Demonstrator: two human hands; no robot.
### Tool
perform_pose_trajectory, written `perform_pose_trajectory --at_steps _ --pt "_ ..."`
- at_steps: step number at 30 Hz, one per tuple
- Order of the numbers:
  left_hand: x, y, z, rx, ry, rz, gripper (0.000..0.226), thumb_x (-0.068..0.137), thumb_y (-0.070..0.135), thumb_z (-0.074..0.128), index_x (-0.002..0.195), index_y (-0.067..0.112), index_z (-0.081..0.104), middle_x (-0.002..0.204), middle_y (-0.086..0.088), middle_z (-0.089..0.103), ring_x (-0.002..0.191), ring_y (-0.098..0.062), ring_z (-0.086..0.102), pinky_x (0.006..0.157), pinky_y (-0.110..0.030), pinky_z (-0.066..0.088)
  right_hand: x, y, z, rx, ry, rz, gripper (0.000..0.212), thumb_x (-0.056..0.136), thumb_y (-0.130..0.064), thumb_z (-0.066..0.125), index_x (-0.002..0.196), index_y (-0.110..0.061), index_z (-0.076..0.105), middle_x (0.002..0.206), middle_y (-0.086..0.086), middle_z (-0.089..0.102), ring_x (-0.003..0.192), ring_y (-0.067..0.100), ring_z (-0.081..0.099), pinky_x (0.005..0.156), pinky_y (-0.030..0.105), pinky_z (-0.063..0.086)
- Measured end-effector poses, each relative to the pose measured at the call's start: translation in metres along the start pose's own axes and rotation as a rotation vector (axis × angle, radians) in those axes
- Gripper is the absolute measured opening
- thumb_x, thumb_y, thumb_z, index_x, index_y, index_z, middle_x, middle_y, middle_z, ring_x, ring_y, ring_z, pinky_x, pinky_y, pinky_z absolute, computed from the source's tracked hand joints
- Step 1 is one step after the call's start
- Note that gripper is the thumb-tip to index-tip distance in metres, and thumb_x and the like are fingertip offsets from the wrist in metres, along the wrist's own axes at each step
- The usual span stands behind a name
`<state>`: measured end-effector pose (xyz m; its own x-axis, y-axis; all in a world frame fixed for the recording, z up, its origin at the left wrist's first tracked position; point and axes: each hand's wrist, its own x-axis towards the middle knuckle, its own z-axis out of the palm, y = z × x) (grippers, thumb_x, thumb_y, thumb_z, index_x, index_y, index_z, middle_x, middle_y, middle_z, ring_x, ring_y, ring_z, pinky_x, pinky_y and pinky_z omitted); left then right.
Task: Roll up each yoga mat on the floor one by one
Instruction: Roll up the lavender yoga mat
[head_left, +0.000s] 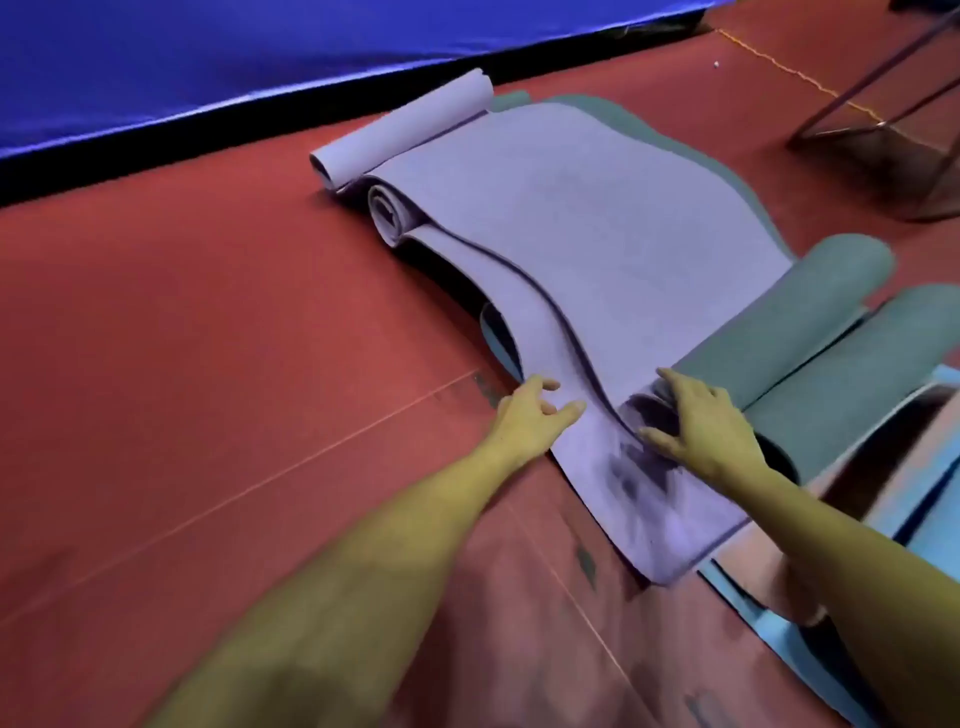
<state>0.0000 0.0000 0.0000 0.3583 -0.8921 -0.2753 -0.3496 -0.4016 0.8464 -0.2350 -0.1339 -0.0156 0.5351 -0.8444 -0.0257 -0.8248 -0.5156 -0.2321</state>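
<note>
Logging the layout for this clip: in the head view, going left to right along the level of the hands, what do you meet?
Red floor → left hand → lavender mat → right hand → green rolled mats.

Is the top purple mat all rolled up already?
No, the top purple mat lies mostly spread out and wavy, with only its far end curled.
</note>
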Motion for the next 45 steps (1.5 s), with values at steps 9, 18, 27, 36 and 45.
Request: perform_pose_trajectory --at_steps 9,18,27,36,45 --pt "0.129 0.010 0.103 -0.435 0.186 -0.173 0.104 0.062 0.039 0.099 0.141 0.005 0.040 0.134 -0.014 0.065 0.120 -0.026 0.066 0.104 -0.046 0.054 0.008 0.027 0.017 -0.023 0.116 0.113 0.067 0.095 -0.059 0.063 0.154 -0.033 0.043 0.139 0.004 0.057 0.117 0.039 0.048 0.077 0.050 0.055" --pt "0.128 0.044 0.075 -0.238 0.446 -0.142 0.036 0.103 0.026 0.064 0.080 0.016 0.037 0.078 -0.006 0.045 0.066 -0.024 0.035 0.055 -0.034 0.028 0.005 0.026 0.013 0.084 0.215 0.167 0.049 0.104 -0.050 0.052 0.153 -0.045 0.045 0.123 0.004 0.047 0.107 0.035 0.046 0.077 0.049 0.052" --pt "0.061 0.009 -0.064 -0.180 0.801 -0.109 0.017 0.104 0.019 0.059 0.095 0.006 0.053 0.101 -0.015 0.064 0.087 -0.027 0.054 0.071 -0.027 0.031 -0.005 0.022 0.007 0.152 0.057 0.346 0.051 0.101 -0.058 0.051 0.150 -0.044 0.047 0.129 0.011 0.040 0.118 0.041 0.044 0.094 0.056 0.049" --pt "-0.076 -0.104 -0.280 0.000 0.958 -0.251 0.020 0.097 0.019 0.065 0.115 0.016 0.072 0.107 -0.008 0.072 0.099 -0.031 0.065 0.084 -0.037 0.047 0.002 -0.066 -0.012 0.257 0.233 0.173 0.079 0.096 -0.072 0.049 0.153 -0.017 0.047 0.142 0.030 0.043 0.124 0.052 0.043 0.109 0.059 0.037" --pt "-0.180 -0.239 -0.356 -0.056 0.904 -0.317 0.026 0.098 0.012 0.069 0.123 0.014 0.073 0.110 -0.008 0.075 0.095 -0.024 0.067 0.094 -0.045 0.055 0.023 -0.171 0.034 0.704 -0.099 0.243 0.121 0.081 -0.070 0.076 0.168 -0.026 0.004 0.169 0.021 0.023 0.155 0.038 0.026 0.126 0.051 0.025"
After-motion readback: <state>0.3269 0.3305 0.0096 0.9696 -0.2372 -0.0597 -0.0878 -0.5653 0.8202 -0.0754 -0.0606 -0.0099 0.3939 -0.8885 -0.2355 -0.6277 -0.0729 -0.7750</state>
